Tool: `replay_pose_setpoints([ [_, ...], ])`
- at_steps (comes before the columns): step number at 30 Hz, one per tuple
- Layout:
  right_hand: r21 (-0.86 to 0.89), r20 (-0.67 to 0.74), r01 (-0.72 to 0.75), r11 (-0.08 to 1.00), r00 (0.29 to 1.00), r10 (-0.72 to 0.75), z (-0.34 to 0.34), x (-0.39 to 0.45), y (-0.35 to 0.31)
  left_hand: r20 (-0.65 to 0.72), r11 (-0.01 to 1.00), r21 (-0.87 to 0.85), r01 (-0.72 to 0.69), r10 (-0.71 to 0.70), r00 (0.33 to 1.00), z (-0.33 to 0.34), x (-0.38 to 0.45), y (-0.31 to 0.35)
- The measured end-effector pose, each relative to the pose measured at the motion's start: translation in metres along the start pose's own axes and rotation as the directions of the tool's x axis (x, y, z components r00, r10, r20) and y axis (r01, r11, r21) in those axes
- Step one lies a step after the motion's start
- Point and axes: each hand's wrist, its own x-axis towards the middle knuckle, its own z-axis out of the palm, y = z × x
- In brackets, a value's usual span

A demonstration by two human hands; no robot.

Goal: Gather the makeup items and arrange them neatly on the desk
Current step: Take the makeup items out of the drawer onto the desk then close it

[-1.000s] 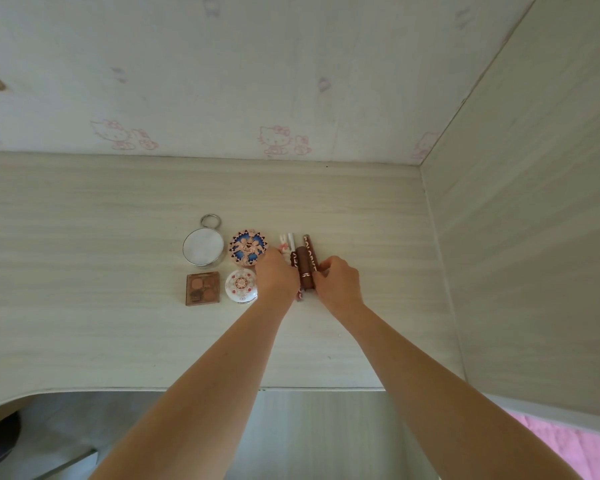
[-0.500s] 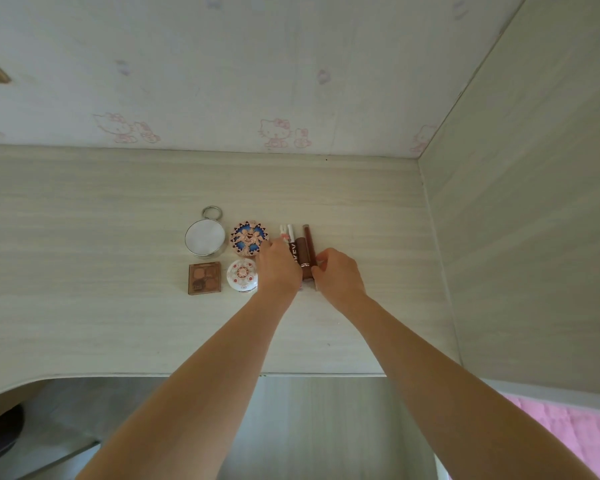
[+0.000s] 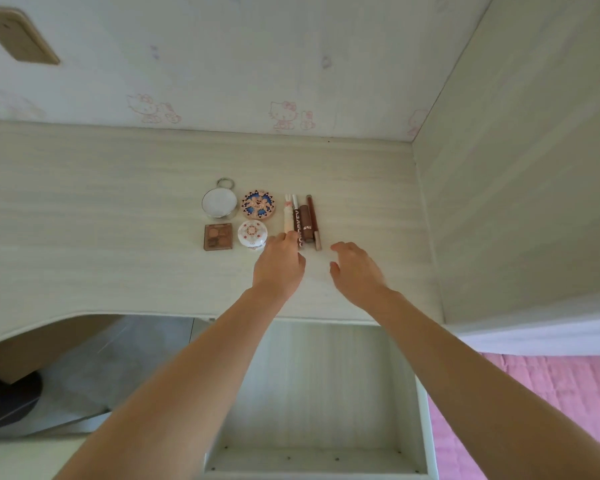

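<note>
Fingers [image 3: 286, 239] of the left hand [image 3: 279, 268] rest straight on the near ends of the tubes [image 3: 302, 220], gripping nothing. Right hand [image 3: 355, 271] hovers relaxed just beside them, apart. Compacts [image 3: 258, 204] and an eyeshadow palette [image 3: 218, 236] sit in neat rows on the counter [image 3: 84, 202], left of the tubes.

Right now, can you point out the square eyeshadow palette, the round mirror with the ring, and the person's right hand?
square eyeshadow palette [image 3: 218, 236]: head view, middle of its lid.
round mirror [image 3: 219, 202]: head view, centre of the glass.
right hand [image 3: 355, 271]: head view, back of hand.
</note>
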Motion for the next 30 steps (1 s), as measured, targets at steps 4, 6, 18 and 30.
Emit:
replay_pose_setpoints([
  [4,-0.030,-0.023,0.060,0.998,0.998,-0.060,0.010,-0.045,0.011,-0.046,0.997,0.031,-0.064,0.066,0.997,0.009,-0.046,-0.010],
  [6,-0.048,-0.021,0.094,0.994,0.995,-0.095,0.018,-0.071,0.019,-0.056,0.996,0.032,-0.082,0.084,0.995,0.015,-0.073,-0.016],
  [18,-0.060,0.096,0.208,0.976,0.975,-0.202,0.094,-0.215,0.059,0.045,1.000,0.010,0.007,-0.008,0.999,0.075,-0.240,-0.052],
  [30,-0.092,0.350,0.173,0.981,0.928,-0.131,0.165,-0.277,0.088,0.348,0.992,0.119,-0.041,-0.003,0.937,0.114,-0.314,-0.094],
])
